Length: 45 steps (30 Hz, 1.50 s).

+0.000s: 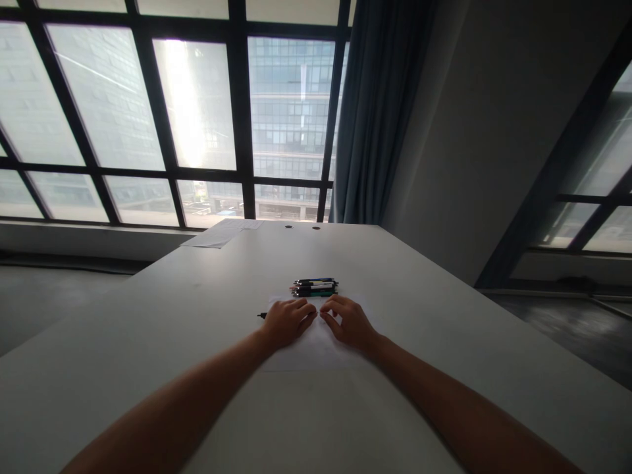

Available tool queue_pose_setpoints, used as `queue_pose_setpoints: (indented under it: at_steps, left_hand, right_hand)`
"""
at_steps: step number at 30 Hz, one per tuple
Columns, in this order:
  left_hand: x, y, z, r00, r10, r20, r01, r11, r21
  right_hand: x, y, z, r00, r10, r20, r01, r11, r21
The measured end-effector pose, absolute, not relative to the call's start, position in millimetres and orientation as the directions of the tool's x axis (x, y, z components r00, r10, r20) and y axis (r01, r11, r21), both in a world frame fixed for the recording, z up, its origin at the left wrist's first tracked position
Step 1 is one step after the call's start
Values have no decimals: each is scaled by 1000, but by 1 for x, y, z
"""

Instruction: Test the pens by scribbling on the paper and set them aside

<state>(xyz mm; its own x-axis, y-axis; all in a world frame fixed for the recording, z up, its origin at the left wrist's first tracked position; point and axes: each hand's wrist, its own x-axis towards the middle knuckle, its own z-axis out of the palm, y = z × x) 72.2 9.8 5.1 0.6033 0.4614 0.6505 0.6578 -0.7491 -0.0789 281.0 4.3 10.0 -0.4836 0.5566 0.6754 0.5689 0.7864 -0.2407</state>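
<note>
Our two forearms reach forward over the white table [148, 342], and we take the sheet of paper [316, 349] lying on it as our landmark. Both hands rest on the sheet's far half. Our left hand [286, 322] lies on the left part of the sheet, its fingers curled inward around a dark pen [261, 315]; the tip of that pen sticks out past the sheet's left edge, and the rest is hidden under the hand. We cannot tell how firmly the fingers close on it. Our right hand [351, 322] lies on the right part of the sheet, fingers bent and pointed toward the left hand, so that the fingertips of both hands nearly meet over the middle of the sheet. Whether the right fingers pinch the same pen or only press the paper, we cannot tell.

Just beyond the sheet's far edge, near our knuckles, lies a bundle of pens [315, 288], stacked side by side with dark, white and green barrels, lengthwise across our view.

Farther from the sheet, near the table's far left corner, lie some loose papers [222, 235]. Two small round holes [302, 227] sit in the tabletop at its far edge.

Behind the table stands a large window [197, 112] with dark frames, looking out on an office building. To the right of it hangs a blue-grey curtain [380, 112], then a plain grey wall [484, 131].
</note>
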Motion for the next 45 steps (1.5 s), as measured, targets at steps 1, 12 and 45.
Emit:
queue_pose_setpoints:
  at_steps: [1, 12, 45]
  left_hand:
    - [72, 10, 5, 605, 458, 651, 656, -750, -82]
    - [72, 8, 6, 609, 480, 631, 660, -748, -68]
    - [75, 6, 7, 583, 531, 615, 685, -729, -20]
  right_hand:
    - [281, 5, 10, -485, 560, 672, 565, 787, -248]
    - [280, 2, 12, -482, 576, 660, 569, 778, -265]
    - [305, 22, 7, -312, 746, 588, 868, 475, -141]
